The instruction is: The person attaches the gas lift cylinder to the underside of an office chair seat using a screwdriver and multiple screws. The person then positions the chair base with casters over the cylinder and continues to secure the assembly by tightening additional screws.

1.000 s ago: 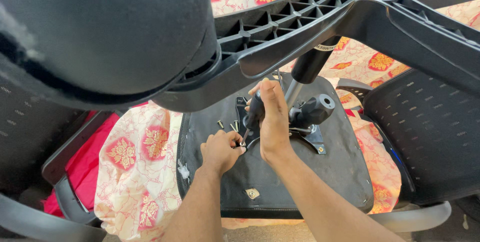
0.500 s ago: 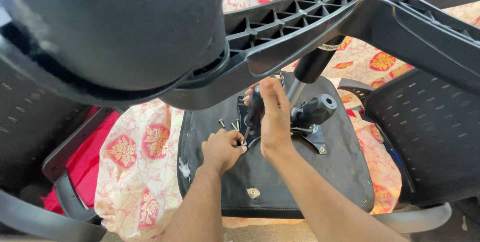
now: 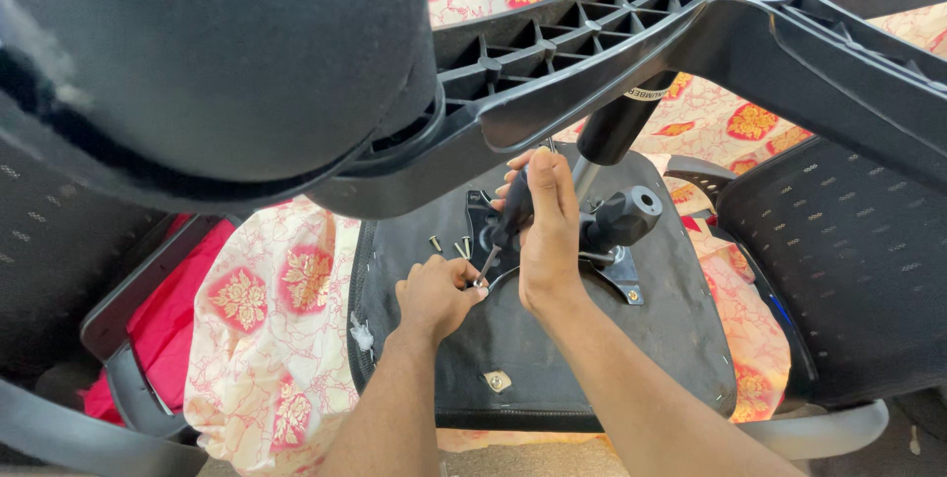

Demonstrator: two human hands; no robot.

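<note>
An upturned black chair seat (image 3: 552,359) lies in front of me with its metal mechanism plate (image 3: 617,265) and gas cylinder (image 3: 612,132) pointing up. My right hand (image 3: 543,225) is closed around the black handle of a screwdriver (image 3: 505,225), its tip down at the plate's left edge. My left hand (image 3: 434,294) pinches the spot where the tip meets a screw; the screw itself is hidden by the fingers. Loose screws (image 3: 449,245) stand on the seat just behind my left hand.
The chair's black star base (image 3: 631,33) and a caster (image 3: 217,63) loom overhead and block much of the view. Black mesh chair parts (image 3: 848,260) lie at right and left. A floral cloth (image 3: 266,319) and a pink fabric (image 3: 168,339) sit beneath.
My right hand has turned on the screwdriver handle and shifted slightly up and right. My left hand stays at the tip.
</note>
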